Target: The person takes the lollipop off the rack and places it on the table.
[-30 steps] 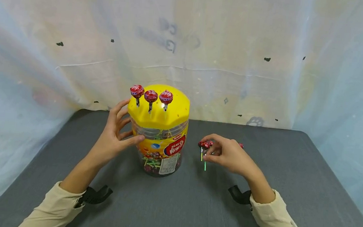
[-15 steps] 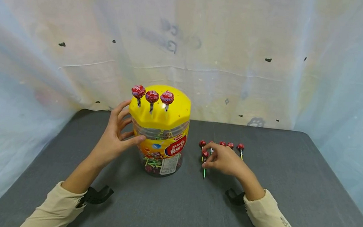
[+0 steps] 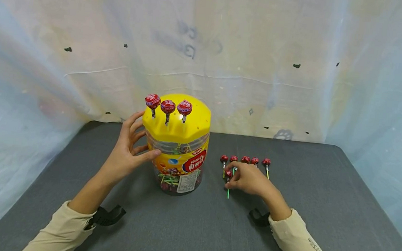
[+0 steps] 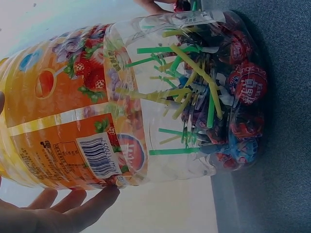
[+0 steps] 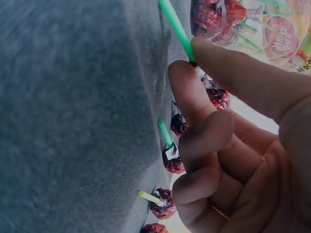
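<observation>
A clear plastic candy jar [image 3: 174,161] with a yellow lid [image 3: 190,128] stands upright on the dark table. My left hand [image 3: 127,147] holds its left side, the thumb at the front of the label and the fingers round the back. Three red-wrapped lollipops [image 3: 168,106] stick up from the lid. To the jar's right, my right hand [image 3: 248,179] pinches a lollipop [image 3: 229,174] between thumb and index finger. In the right wrist view its green stick [image 5: 177,31] points out past the fingertips, and its red head [image 5: 218,97] is partly hidden behind them.
Several red lollipops [image 3: 266,162] lie in a row on the grey cloth-covered table [image 3: 184,231], just beyond my right hand. More lollipops with green and yellow sticks [image 4: 209,82] fill the jar's bottom. A pale curtain [image 3: 228,64] hangs behind the table.
My right hand has drawn one lollipop out of the row, a little toward me, which uncovers the others. My left hand and the jar stay in place.
</observation>
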`<state>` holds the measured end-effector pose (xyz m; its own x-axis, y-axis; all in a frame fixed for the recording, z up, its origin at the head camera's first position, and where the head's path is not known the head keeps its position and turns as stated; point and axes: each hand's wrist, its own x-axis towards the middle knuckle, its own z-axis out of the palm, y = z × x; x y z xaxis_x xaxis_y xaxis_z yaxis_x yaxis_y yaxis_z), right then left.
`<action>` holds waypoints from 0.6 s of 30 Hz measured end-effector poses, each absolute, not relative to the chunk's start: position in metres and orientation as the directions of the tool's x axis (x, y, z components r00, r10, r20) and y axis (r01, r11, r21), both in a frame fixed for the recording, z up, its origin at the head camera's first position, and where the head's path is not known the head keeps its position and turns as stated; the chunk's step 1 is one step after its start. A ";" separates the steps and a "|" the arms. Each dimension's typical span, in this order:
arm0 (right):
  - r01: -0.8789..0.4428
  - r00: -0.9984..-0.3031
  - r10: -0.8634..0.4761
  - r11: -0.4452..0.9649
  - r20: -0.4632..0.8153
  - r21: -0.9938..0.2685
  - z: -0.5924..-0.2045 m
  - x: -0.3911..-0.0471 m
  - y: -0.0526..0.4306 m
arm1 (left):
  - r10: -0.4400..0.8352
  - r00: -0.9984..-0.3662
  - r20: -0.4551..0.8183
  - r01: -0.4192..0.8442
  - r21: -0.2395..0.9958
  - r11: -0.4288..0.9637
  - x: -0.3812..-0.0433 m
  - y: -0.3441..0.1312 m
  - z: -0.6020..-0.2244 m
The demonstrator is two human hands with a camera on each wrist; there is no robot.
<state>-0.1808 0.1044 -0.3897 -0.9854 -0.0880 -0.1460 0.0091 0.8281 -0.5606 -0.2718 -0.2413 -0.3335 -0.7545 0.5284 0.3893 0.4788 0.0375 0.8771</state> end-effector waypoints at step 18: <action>-0.017 -0.983 -0.112 0.841 -0.143 -0.541 -0.393 -0.181 0.107 | 0.527 -0.755 0.390 0.475 0.879 0.031 -0.271 -0.241 -0.333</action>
